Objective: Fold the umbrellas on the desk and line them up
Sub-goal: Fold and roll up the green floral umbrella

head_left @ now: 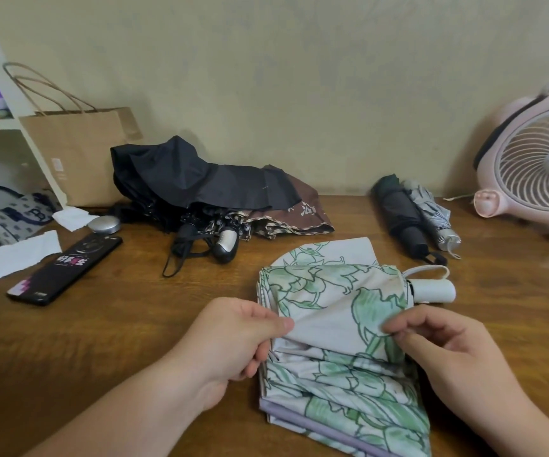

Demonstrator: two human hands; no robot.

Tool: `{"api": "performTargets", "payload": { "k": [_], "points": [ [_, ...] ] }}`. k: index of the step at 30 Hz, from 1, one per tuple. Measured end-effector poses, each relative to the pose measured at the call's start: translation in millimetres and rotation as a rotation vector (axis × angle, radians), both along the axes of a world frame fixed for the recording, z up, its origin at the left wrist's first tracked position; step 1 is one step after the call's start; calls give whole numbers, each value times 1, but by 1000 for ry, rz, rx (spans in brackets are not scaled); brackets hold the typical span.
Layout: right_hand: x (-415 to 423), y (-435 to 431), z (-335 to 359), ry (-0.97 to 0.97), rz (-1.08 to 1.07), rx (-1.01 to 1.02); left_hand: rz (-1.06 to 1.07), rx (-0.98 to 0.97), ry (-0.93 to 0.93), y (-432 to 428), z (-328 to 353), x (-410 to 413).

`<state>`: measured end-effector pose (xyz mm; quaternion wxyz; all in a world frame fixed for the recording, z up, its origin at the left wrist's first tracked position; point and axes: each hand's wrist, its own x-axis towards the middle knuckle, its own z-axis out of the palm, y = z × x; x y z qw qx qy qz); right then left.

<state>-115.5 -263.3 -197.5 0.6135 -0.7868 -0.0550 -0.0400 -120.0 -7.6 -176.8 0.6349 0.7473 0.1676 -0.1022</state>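
Pinching one loose cloth panel of the floral umbrella (339, 324) at both sides: clamping its left edge between thumb and curled fingers of the left hand (233, 338), nipping its right edge with thumb and fingertips of the right hand (448, 354). Lying on the near middle of the desk (134, 341), white handle (434, 290) pointing right. Leaving bare wood to the left, toward the phone (68, 268). Sprawling unfolded at the back, touching each other: black umbrella (180, 173) and brown umbrella (299, 206). Lying folded side by side near the fan (537, 173): dark umbrella (401, 212) and grey umbrella (434, 212).
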Motion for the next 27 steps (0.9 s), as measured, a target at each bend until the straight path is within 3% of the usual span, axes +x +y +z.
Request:
{"api": "performTargets", "payload": {
  "k": [7, 10, 13, 18, 22, 27],
  "points": [
    [1, -3, -1, 4, -39, -57, -80, 280, -93, -6, -4, -8],
    [-1, -4, 0, -9, 3, -108, -62, 729, -380, -3, -2, 1],
    [-1, -3, 1, -35, 18, -152, -249, 1081, -719, -2, 11, 18],
    [1, -4, 1, -11, 22, -188, -828, 1138, -566, -9, 26, 67],
    [2, -5, -1, -4, 26, -239, -902, 1057, -587, -26, 24, 94],
    [-4, -4, 4, 12, 14, -334, -1016, 1312, -601, -44, 3, 86]
  ]
}}
